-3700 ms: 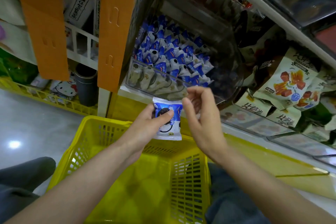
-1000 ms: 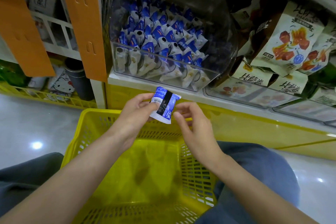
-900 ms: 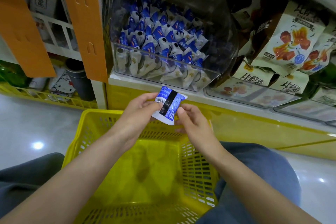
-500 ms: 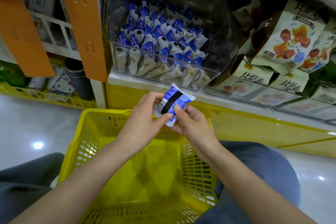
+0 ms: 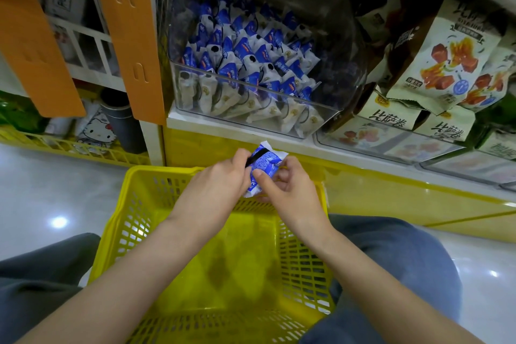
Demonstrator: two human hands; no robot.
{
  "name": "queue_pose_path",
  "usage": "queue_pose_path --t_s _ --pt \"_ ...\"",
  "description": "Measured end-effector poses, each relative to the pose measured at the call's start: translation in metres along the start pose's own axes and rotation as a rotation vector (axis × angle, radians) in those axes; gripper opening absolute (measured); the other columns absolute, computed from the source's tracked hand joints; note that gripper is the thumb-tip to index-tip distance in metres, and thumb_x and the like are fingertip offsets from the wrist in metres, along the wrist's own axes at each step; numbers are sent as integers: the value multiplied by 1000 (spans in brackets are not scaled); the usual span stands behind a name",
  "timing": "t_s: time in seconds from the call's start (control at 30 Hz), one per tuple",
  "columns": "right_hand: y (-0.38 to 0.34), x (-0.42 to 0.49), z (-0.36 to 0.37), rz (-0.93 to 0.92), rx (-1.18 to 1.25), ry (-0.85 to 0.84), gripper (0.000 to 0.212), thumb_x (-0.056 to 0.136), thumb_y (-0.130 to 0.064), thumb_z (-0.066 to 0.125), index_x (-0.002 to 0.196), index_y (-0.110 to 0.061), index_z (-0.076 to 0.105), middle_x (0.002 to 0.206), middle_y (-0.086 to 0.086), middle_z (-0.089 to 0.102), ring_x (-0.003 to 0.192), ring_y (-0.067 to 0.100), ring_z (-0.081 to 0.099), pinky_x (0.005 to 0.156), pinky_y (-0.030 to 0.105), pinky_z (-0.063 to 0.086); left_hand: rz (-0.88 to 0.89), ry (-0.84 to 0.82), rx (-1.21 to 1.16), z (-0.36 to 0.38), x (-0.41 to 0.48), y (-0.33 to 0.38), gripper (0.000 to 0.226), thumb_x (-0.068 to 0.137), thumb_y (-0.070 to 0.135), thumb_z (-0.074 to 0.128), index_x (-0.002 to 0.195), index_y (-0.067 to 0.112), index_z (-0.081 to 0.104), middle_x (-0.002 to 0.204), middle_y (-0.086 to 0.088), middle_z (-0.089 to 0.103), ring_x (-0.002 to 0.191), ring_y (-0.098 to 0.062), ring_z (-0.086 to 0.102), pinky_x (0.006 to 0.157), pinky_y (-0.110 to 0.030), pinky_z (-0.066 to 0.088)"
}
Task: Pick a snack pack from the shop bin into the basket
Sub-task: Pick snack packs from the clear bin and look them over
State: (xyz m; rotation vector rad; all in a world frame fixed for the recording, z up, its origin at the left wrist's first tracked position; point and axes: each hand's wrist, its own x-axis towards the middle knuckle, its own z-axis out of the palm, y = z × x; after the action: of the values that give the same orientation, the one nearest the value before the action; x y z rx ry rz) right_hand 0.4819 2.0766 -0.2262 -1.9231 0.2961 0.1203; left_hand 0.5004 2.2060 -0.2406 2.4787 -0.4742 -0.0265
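Held one blue-and-white snack pack (image 5: 262, 169) at frame centre, above far rim of one yellow basket (image 5: 156, 220): left hand (image 5: 220, 179) and right hand (image 5: 287, 190) both pinching it. One clear bin (image 5: 329, 113) upper centre, packs beyond counting.

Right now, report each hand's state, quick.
Left hand: closed on the snack pack.
Right hand: closed on the same snack pack, above the yellow basket.

Dim shelves, ceiling-light glare on floor (image 5: 59, 222), fisheye-warped edges.
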Motion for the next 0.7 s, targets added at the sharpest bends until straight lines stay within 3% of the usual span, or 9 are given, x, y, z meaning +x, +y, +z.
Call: queue_pose_path --t_s 0.1,0.2,0.3,0.37,0.53,0.7 --pt "4 -1 0 -52 -116 -7 22 84 -19 66 87 -22 45 86 13 69 77 28 68 73 49 55 -17 -37 -13 -3 1 0 25 98 22 37 121 13 41 101 -10 62 94 -34 59 71 -42 43" --pt "9 -1 0 -81 -169 -14 24 83 -21 66 84 -24 43 82 9 68 74 23 68 71 47 56 -46 -71 -30 -3 1 1 25 97 20 38 121 12 40 100 -11 63 94 -35 59 71 -43 43" --pt "14 -3 -1 -162 -270 -15 31 83 -22 67 78 -30 38 73 -9 64 63 1 61 60 20 51 -22 -11 16 -3 0 0 24 99 31 34 113 14 44 98 -7 64 92 -32 61 66 -39 42" --pt "15 -6 -1 -202 -334 -32 33 83 -22 67 79 -32 36 72 -14 60 61 -4 56 55 13 45 -18 2 60 -2 0 -2 26 99 36 31 107 14 45 97 -5 64 91 -30 61 63 -37 40" --pt "16 -10 -2 -242 -399 -92 25 83 -23 66 95 -21 44 77 -7 65 65 1 58 62 25 50 8 -39 125 4 -2 -5 14 99 26 34 89 20 29 78 2 45 86 -30 61 56 -31 32" --pt "17 -12 -5 -246 -407 -85 28 85 -31 64 103 -18 46 84 -9 64 74 3 59 68 32 52 -40 28 -221 6 0 -8 16 97 25 40 92 12 49 81 -8 62 79 -32 58 66 -42 43"
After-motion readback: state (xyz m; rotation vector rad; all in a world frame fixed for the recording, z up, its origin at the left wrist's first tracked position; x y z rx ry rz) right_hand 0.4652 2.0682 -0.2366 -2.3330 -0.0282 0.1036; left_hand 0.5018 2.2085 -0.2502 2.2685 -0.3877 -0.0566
